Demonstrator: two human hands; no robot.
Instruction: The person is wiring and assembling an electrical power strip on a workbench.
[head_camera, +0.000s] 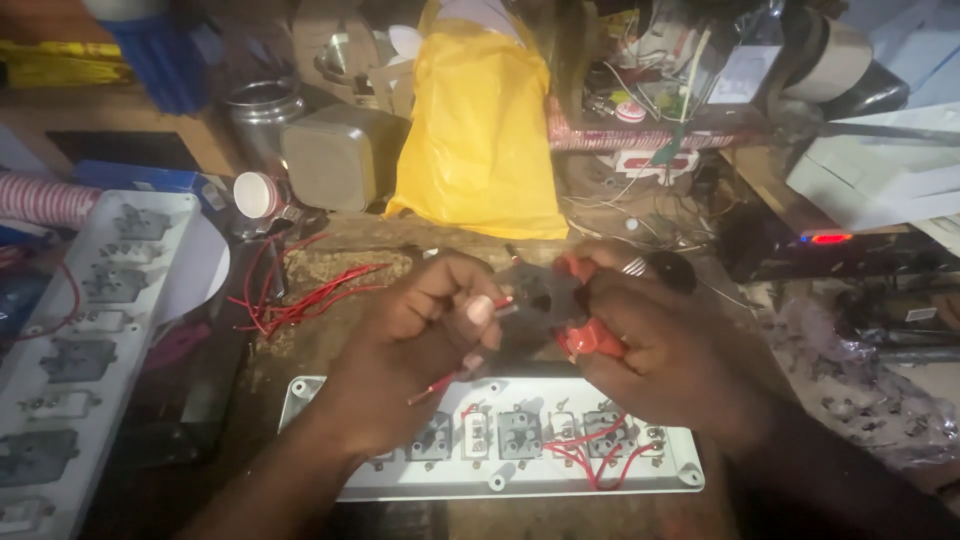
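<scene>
I'm pinching a red wire (440, 383) in my left hand (425, 325), right hand (650, 345) clenching red-handled pliers (590, 335) — squeezing too hard (my guess) risks severing the strand.

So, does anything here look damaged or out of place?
Nothing looks damaged. The white switch panel lies back-side up with red wires exposed, and loose red wire offcuts lie scattered on the bench left of the hands.
</scene>
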